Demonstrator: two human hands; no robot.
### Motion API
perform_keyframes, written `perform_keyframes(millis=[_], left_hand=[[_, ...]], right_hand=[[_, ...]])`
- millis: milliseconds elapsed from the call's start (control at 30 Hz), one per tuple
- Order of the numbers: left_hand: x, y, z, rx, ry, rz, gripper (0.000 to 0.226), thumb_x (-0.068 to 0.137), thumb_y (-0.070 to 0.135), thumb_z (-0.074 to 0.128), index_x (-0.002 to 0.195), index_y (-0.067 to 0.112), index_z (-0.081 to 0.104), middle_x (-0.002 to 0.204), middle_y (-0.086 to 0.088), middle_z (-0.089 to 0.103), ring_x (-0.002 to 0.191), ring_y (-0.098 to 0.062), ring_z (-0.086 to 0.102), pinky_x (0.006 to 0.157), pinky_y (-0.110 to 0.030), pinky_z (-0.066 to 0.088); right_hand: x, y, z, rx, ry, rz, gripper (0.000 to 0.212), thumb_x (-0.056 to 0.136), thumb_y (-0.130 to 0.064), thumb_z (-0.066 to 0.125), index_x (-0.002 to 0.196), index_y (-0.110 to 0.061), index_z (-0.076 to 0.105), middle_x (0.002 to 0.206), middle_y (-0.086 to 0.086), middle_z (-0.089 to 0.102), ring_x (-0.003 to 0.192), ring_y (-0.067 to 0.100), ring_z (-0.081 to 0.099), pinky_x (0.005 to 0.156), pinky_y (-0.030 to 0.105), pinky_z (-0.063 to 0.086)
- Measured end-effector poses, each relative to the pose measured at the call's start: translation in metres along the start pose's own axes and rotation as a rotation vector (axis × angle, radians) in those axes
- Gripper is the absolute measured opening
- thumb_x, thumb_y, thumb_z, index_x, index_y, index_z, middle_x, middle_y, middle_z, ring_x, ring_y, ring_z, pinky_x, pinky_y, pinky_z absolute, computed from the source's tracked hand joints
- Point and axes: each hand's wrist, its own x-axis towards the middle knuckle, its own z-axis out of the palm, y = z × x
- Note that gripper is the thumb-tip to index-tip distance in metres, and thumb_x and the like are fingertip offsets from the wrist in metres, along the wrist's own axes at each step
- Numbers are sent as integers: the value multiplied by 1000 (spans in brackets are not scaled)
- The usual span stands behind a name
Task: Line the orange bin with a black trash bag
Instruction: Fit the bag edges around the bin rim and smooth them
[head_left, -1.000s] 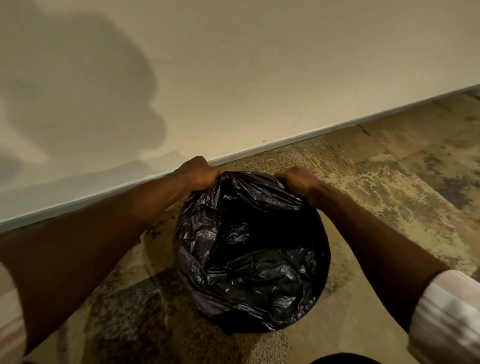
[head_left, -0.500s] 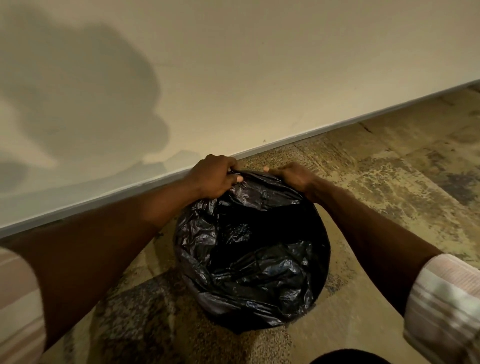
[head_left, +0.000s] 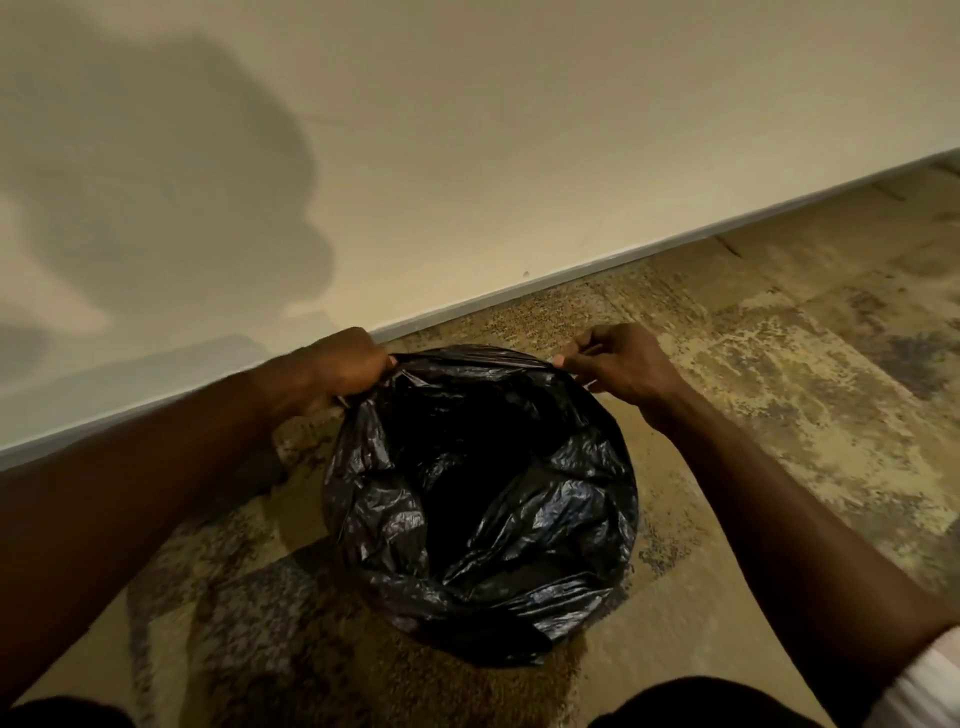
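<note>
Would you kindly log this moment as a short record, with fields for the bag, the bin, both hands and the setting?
bag: black trash bag, crinkled, mouth spread open and round
bin: hidden under the bag; no orange shows
left hand: grips the bag's far rim on the left side
right hand: pinches the bag's far rim on the right side
setting: mottled floor beside a pale wall

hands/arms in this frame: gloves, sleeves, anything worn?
No gloves: left hand and right hand bare, no ring or watch visible. Forearms bare. A pale sleeve shows on the right upper arm; no left sleeve in view.
</note>
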Motion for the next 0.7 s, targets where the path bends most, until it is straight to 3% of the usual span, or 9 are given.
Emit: perform_keyframes(millis=[167, 267, 300, 333, 400, 467, 567, 633, 700], left_hand=[[-6, -16, -6, -332, -91, -226, 24, 99, 29, 66, 103, 5, 67, 89, -14, 63, 75, -29, 64, 60, -34, 56], [-7, -14, -8, -353, 26, -187, 24, 96, 24, 73, 84, 4, 66, 63, -8, 60, 40, -16, 56, 36, -22, 44], [-8, -12, -8, -353, 78, -137, 27, 93, 22, 77, 77, 4, 66, 55, -4, 61, 36, -12, 54, 35, -21, 42], [-9, -10, -9, -350, 122, -74, 26, 89, 21, 81, 75, 2, 70, 57, -3, 67, 43, -12, 60, 40, -24, 47], [-13, -2, -10, -347, 188, 56, 16, 83, 20, 86, 82, 6, 78, 82, -5, 79, 75, -19, 74, 69, -35, 60], [-19, 9, -8, -306, 226, 153, 11, 82, 20, 87, 88, 14, 80, 96, -3, 80, 93, -22, 74, 89, -40, 59], [-22, 21, 2, -162, 213, 279, 14, 89, 27, 84, 98, 17, 81, 98, 5, 77, 94, -15, 69, 82, -30, 50], [-22, 25, 9, -78, 195, 319, 15, 92, 25, 82, 103, 15, 81, 98, 7, 74, 92, -14, 66, 81, -26, 44], [-18, 25, 13, -38, 226, 333, 16, 95, 21, 78, 107, 10, 80, 100, 5, 72, 91, -14, 64, 83, -25, 42]], right_hand=[[-6, -2, 17, 83, -77, -1, 12, 88, -15, 85, 88, -5, 78, 81, 3, 77, 64, 4, 71, 57, 15, 53], [-5, -5, 26, 110, -64, 20, 11, 94, -15, 79, 88, -6, 78, 76, 2, 76, 61, 8, 70, 55, 21, 56], [-5, -6, 28, 118, -63, 33, 16, 96, -16, 76, 84, -7, 76, 69, -1, 74, 56, 9, 67, 52, 22, 54], [-4, -7, 29, 125, -61, 41, 23, 98, -18, 74, 78, -8, 74, 62, -4, 70, 51, 9, 63, 48, 23, 51], [-4, -6, 29, 133, -49, 54, 34, 101, -19, 70, 68, -12, 69, 56, -6, 63, 49, 10, 57, 48, 27, 48], [-3, -5, 28, 155, -46, 88, 37, 103, -19, 67, 68, -7, 69, 64, 5, 61, 56, 20, 53, 55, 33, 46], [-1, 0, 27, 178, -77, 171, 39, 104, -12, 63, 70, 8, 67, 61, 9, 55, 50, 19, 46, 52, 31, 39], [-1, 5, 26, 155, -93, 208, 46, 103, -8, 60, 57, -6, 56, 47, -4, 45, 39, 9, 36, 43, 24, 32], [-4, 8, 24, 152, -83, 226, 42, 103, -9, 59, 61, -8, 57, 46, -6, 44, 39, 7, 37, 39, 21, 33]])
